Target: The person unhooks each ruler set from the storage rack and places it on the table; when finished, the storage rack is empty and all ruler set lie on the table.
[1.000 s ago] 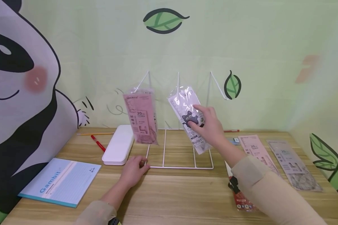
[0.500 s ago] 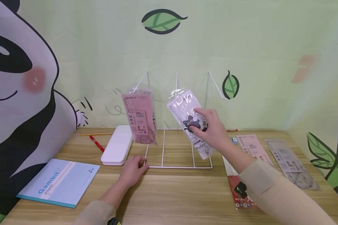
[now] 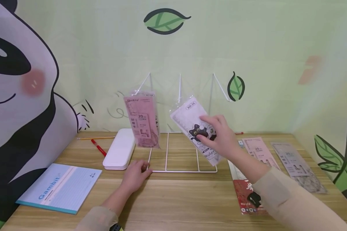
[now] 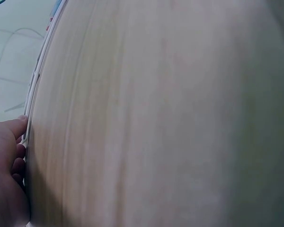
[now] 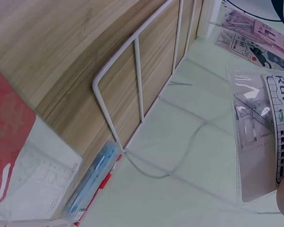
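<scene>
My right hand point(image 3: 223, 136) pinches a clear packet of rulers, a ruler set point(image 3: 188, 114) with a black cat on its white card. The packet tilts, its clear top close to the tip of the middle hook point(image 3: 179, 86). In the right wrist view the clear rulers show through the lower end of the ruler set point(image 5: 255, 118). My left hand point(image 3: 135, 176) grips the front left corner of the white wire display rack point(image 3: 185, 171); the left wrist view shows its thumb and curled fingers at the wire. Pink ruler packets point(image 3: 143, 118) hang from the left hook.
A white case point(image 3: 120, 149), a red pen point(image 3: 98, 147), a pencil point(image 3: 96, 138) and a notebook point(image 3: 59, 187) lie on the left. On the right lie a pink packet point(image 3: 260, 152), a grey packet point(image 3: 299, 168) and a red packet point(image 3: 245, 195), partly under my right sleeve.
My right hand has drawn the ruler set down and slightly right, its top sliding lower relative to the middle hook. The left hand stays at the rack's corner.
</scene>
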`<action>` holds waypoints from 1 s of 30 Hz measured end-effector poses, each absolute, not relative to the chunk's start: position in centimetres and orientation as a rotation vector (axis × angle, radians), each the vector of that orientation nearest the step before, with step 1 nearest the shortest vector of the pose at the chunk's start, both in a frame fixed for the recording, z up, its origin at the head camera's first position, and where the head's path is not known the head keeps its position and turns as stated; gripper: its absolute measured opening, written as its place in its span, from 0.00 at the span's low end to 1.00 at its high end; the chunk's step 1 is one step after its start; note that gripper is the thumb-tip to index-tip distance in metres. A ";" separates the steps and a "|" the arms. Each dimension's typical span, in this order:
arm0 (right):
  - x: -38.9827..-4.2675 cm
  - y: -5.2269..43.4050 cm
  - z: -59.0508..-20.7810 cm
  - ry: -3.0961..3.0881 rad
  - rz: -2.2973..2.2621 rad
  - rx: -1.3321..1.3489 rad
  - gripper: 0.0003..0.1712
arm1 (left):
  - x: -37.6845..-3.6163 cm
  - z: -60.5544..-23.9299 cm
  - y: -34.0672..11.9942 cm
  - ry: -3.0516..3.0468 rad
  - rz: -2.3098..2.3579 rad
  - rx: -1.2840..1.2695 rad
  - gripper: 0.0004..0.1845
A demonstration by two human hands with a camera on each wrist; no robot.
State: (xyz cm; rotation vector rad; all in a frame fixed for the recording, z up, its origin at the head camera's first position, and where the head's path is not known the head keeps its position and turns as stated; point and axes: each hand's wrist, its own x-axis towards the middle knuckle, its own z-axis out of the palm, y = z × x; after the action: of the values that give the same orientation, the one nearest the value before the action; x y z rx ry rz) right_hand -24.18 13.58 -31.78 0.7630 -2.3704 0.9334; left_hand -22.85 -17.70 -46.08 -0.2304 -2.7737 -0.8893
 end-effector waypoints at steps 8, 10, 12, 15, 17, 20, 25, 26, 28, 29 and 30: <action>-23.5 14.0 -31.0 -2.269 0.884 0.827 0.36 | -22.9 -45.9 -17.8 -2.775 -0.878 -0.221 0.10; -23.3 14.1 -30.9 -2.268 0.897 0.833 0.36 | -22.8 -45.9 -17.8 -2.787 -0.881 -0.213 0.11; -23.2 14.1 -30.9 -2.255 0.899 0.857 0.36 | -22.8 -45.9 -17.8 -2.794 -0.881 -0.210 0.11; -23.1 14.3 -31.3 -2.219 0.869 0.903 0.36 | -22.8 -45.9 -17.7 -2.796 -0.881 -0.209 0.11; -23.2 14.4 -31.8 -2.197 0.834 0.939 0.36 | -22.8 -45.9 -17.6 -2.793 -0.876 -0.215 0.11; -23.2 14.7 -32.7 -2.193 0.786 0.994 0.36 | -22.8 -45.9 -17.6 -2.794 -0.874 -0.219 0.11; -23.2 14.8 -34.2 -2.254 0.656 1.075 0.33 | -22.8 -46.0 -17.5 -2.781 -0.874 -0.226 0.11; -23.2 14.8 -34.6 -2.267 0.619 1.094 0.32 | -22.9 -46.0 -17.6 -2.779 -0.874 -0.227 0.11; -23.1 14.7 -35.3 -2.297 0.555 1.145 0.31 | -22.9 -46.0 -17.6 -2.779 -0.880 -0.226 0.10; -23.1 14.7 -35.7 -2.315 0.523 1.171 0.30 | -22.9 -46.0 -17.5 -2.781 -0.882 -0.225 0.10; -23.0 14.7 -36.0 -2.334 0.493 1.200 0.30 | -22.9 -46.0 -17.6 -2.782 -0.885 -0.223 0.10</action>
State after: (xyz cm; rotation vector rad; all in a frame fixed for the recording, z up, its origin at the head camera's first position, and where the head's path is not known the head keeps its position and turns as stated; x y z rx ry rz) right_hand -23.02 14.72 -36.05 1.1998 -2.3343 0.4933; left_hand -22.88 -17.55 -46.04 -0.2232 -2.7820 -0.8847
